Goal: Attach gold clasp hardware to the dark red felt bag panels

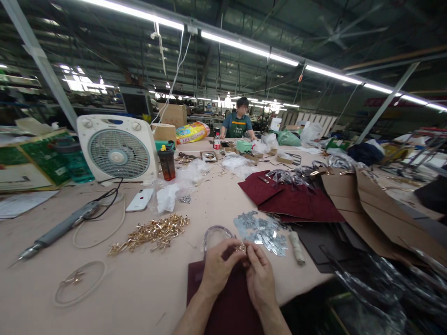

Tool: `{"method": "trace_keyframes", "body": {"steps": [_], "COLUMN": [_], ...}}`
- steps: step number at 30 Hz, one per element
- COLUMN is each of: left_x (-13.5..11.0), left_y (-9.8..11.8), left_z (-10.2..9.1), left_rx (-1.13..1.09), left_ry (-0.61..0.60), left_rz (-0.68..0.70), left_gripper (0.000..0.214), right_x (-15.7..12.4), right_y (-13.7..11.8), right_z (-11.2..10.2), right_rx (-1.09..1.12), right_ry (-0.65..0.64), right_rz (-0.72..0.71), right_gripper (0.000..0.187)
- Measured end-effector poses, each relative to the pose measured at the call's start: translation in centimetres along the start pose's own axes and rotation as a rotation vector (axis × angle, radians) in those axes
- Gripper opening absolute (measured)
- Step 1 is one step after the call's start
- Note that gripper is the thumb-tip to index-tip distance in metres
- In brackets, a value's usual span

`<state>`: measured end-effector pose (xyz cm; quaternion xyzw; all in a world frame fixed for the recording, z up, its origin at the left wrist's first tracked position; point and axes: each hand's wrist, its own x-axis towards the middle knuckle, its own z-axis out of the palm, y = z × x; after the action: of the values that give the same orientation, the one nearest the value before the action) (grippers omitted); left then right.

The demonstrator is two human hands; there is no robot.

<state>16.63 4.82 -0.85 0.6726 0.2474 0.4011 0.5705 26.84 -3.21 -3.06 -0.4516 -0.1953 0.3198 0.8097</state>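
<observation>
My left hand (pixel 218 267) and my right hand (pixel 260 279) pinch a small gold metal fitting (pixel 240 249) between their fingertips. They hold it above a dark red leather panel (pixel 223 298), which lies on the table under my wrists. A loop of clear cord (pixel 214 234) rises behind my left hand, and its lower part is hidden by my fingers. To the left lies a heap of gold metal fittings (pixel 150 235). Silver metal clips (pixel 261 232) are scattered just beyond my right hand.
A cordless screwdriver (pixel 59 230), a phone (pixel 140 200) and a white fan (pixel 117 149) are on the left of the long table. Stacked red panels (pixel 289 200) and brown cardboard sheets (pixel 380 218) lie right. A co-worker (pixel 239 123) sits at the far end.
</observation>
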Motion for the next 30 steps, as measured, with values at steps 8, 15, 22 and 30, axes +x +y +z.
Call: {"method": "trace_keyframes", "body": {"steps": [8,15,22,30], "left_x": [0.0,-0.1,0.1,0.5], "left_y": [-0.2,0.3,-0.2,0.4], "left_z": [-0.4,-0.8,-1.2,-1.2], "left_rx": [-0.122,0.002,-0.039,0.072], "left_ry": [-0.070,-0.169,-0.223,-0.151], "left_rz": [-0.108,-0.024,-0.048,0.150], "left_gripper": [0.033,0.044,0.051,0.039], "right_x": [0.0,0.0,-0.9,-0.7], "right_y": [0.5,0.0,-1.1,-0.8], "right_z": [-0.5,-0.2,0.6,0.6], "right_rx": [-0.187,-0.325,-0.564,-0.557], "right_ry": [-0.119,-0.015,0.004,-0.042], "right_rz": [-0.059,-0.183,-0.365,-0.362], "right_gripper": [0.030,0.025,0.019,0.017]}}
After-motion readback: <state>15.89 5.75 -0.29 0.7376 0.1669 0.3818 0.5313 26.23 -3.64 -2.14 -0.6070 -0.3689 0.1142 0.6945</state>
